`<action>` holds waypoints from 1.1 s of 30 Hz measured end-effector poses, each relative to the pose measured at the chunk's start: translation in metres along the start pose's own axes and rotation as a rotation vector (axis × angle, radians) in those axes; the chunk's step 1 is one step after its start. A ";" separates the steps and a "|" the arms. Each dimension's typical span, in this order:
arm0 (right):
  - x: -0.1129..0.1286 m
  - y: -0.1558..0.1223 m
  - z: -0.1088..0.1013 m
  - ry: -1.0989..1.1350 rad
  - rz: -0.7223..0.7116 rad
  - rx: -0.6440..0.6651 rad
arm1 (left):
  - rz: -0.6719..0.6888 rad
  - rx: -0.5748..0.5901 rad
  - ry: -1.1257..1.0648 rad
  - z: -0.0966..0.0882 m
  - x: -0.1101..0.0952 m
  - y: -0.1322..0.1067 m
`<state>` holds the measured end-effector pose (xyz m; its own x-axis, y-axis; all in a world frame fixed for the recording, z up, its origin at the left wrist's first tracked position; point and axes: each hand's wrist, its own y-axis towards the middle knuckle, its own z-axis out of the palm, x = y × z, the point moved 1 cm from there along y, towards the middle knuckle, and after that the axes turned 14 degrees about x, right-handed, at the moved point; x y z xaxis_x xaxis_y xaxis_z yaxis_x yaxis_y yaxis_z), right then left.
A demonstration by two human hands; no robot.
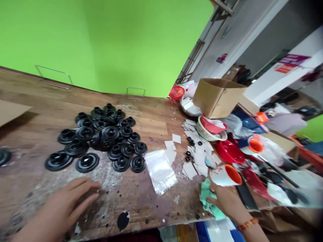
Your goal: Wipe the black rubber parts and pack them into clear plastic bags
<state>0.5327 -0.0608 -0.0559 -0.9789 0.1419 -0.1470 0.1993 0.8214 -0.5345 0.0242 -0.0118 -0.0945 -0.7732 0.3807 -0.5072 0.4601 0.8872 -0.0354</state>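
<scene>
My left hand (pixel 72 201) hovers over or rests on the worn tabletop, thumb and fingers apart, with nothing in it. Just beyond its fingertips lies a round black stepped disc (pixel 87 162), at the near edge of a heap of similar black discs (pixel 110 133). On the right, my right hand (pixel 225 198) is closed on a crumpled green cloth (pixel 210 201) near the table's front edge. A white cup with an orange inside (pixel 222 175) lies on its side right behind that hand. Between the hands is a stack of clear plastic bags (pixel 160 171).
White paper squares (pixel 202 158) and small black parts (pixel 191 142) are scattered right of centre. Baskets (pixel 209 132), a red bowl (pixel 229 152) and a cardboard box (pixel 217 97) crowd the right side. A green panel (pixel 106 43) stands behind the wooden table (pixel 148 124). Cardboard (pixel 11 111) juts in at left.
</scene>
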 end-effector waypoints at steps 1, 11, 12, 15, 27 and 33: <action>-0.002 0.004 0.000 -0.018 0.009 0.027 | -0.035 0.052 -0.012 -0.007 -0.006 0.006; 0.037 0.008 -0.030 -0.084 -0.141 0.039 | -0.127 -0.093 0.117 -0.007 -0.044 0.061; 0.047 0.005 -0.033 -0.084 -0.152 0.038 | -0.118 -0.101 0.138 -0.004 -0.046 0.067; 0.074 0.001 -0.044 -0.032 -0.199 -0.031 | -0.105 -0.109 0.149 0.004 -0.046 0.083; 0.037 0.003 -0.011 0.024 -0.020 0.017 | -0.112 -0.068 0.030 0.020 -0.031 0.083; 0.028 -0.013 -0.033 0.141 -0.100 -0.003 | -0.117 -0.088 0.006 0.021 -0.033 0.082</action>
<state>0.5013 -0.0493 -0.0259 -0.9905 0.1353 0.0249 0.1008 0.8367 -0.5384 0.0966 0.0430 -0.0990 -0.8220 0.2745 -0.4990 0.3267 0.9449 -0.0183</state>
